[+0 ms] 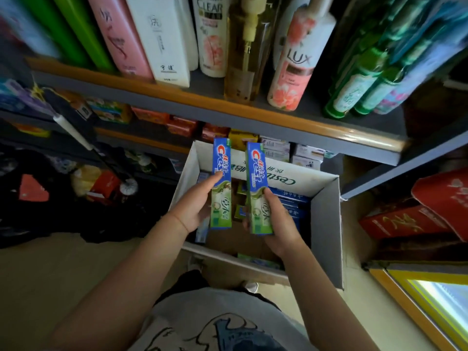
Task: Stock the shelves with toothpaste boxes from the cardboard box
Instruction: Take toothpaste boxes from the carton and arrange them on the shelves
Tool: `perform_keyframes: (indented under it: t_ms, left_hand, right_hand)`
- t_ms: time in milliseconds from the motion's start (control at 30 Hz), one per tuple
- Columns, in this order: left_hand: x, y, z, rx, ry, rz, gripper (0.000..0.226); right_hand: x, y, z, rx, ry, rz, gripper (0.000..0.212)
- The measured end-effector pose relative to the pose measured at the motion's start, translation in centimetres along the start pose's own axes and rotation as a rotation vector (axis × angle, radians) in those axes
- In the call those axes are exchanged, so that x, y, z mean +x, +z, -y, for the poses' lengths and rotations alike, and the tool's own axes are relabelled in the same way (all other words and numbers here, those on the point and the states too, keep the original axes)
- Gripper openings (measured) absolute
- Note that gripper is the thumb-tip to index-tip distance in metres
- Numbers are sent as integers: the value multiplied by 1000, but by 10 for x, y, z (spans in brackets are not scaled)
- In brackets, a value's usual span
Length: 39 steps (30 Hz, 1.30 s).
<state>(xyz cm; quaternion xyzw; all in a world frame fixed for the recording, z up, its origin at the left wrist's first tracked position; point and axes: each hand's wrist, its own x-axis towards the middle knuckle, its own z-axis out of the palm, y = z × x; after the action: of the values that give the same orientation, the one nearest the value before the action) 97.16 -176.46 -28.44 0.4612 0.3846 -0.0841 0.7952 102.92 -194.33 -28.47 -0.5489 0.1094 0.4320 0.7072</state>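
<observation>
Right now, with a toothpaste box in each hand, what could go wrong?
The left hand and right hand each grip only the lower end of a Crest box, so one might tip and drop back into the cardboard box. Lifting them could bump the bottles near the shelf edge.

Two Crest toothpaste boxes held; one cardboard box.

Dim, wide-angle bowed frame; blurred edges, bright glare at lower right.

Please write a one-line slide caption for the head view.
Each hand, left and right, holds one toothpaste box above the open cardboard box.
</observation>
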Motion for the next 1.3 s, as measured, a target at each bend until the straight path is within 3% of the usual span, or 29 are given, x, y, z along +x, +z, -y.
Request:
perform_keyframes:
  t_ms: [167, 333, 467, 767, 967, 1133, 1300]
  left_hand:
    - [-23, 9, -3, 8, 137, 11, 54]
    - [-54, 4, -8, 82, 268, 59, 41]
    - [-85, -24, -18, 26, 381, 85, 44]
    - [-156, -203, -51, -54, 544, 12, 57]
    - [-202, -323, -76, -134, 537, -53, 11]
    - [-220, -390, -108, -185, 547, -98, 8]
    - [-211, -446, -143, -177, 611, -171, 14]
  right_hand:
    - [-18, 13, 11, -188, -141, 59, 41]
    - [-39, 42, 19, -376, -294, 81, 32]
    - [-56, 89, 9, -468, -424, 66, 33]
    - [-75, 272, -77, -509, -427, 179, 21]
    - [-73, 396, -122, -516, -416, 272, 23]
    - [-66, 477, -132, -625, -428, 310, 43]
    - [-30, 538, -131, -639, -411, 399, 47]
